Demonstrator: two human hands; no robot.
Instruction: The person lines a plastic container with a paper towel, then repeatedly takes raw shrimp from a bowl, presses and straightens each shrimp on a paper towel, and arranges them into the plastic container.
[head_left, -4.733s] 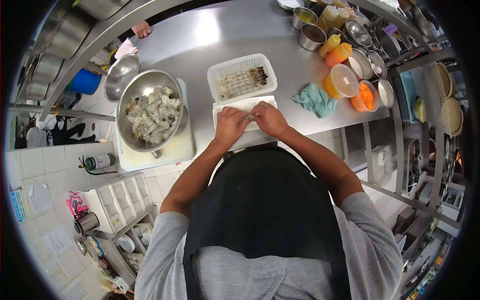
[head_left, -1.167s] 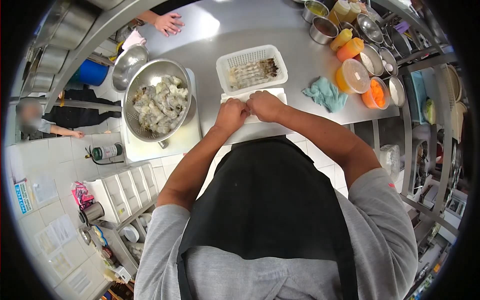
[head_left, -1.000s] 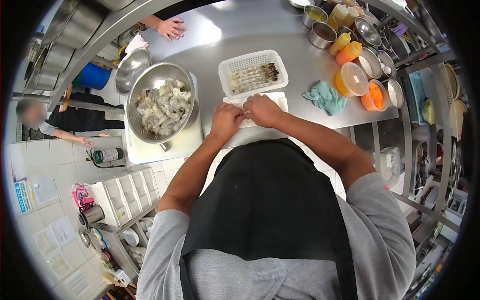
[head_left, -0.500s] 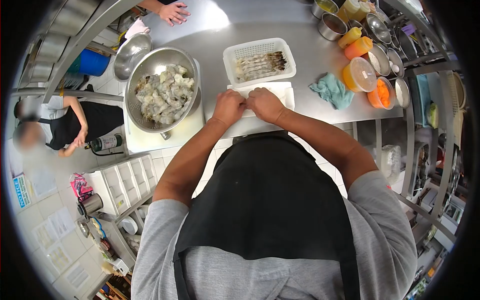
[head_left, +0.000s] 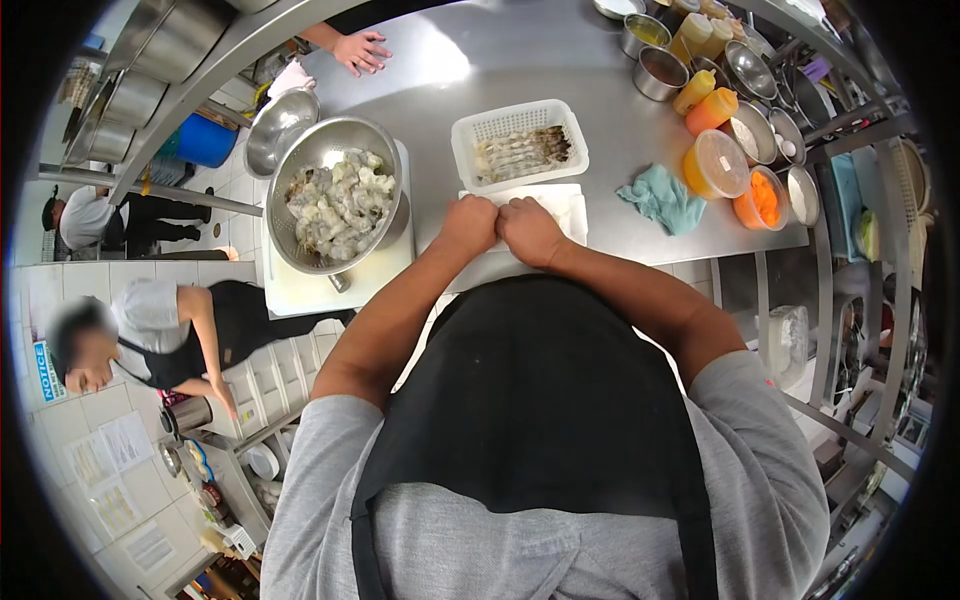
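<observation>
My left hand (head_left: 470, 226) and my right hand (head_left: 530, 229) meet over a small white board (head_left: 567, 208) at the table's near edge. Fingers of both are curled and pressed together; whatever they pinch is hidden. Just beyond the board is a white perforated basket (head_left: 466, 143) with a row of peeled shrimp (head_left: 520, 152), dark tails to the right. To the left, a steel colander (head_left: 295, 165) heaped with shrimp (head_left: 338, 205) rests on a white cutting board (head_left: 385, 262).
A teal cloth (head_left: 663, 198) lies right of the board. Tubs, bottles and bowls line the right side. An empty steel bowl (head_left: 272, 128) sits behind the colander. Another person's hand (head_left: 362, 53) rests at the far edge; a person in a black apron (head_left: 238, 325) stands left.
My hands have come closer together over the board. At the left, one aproned person has moved nearer, and another shows farther back. The view has shifted slightly.
</observation>
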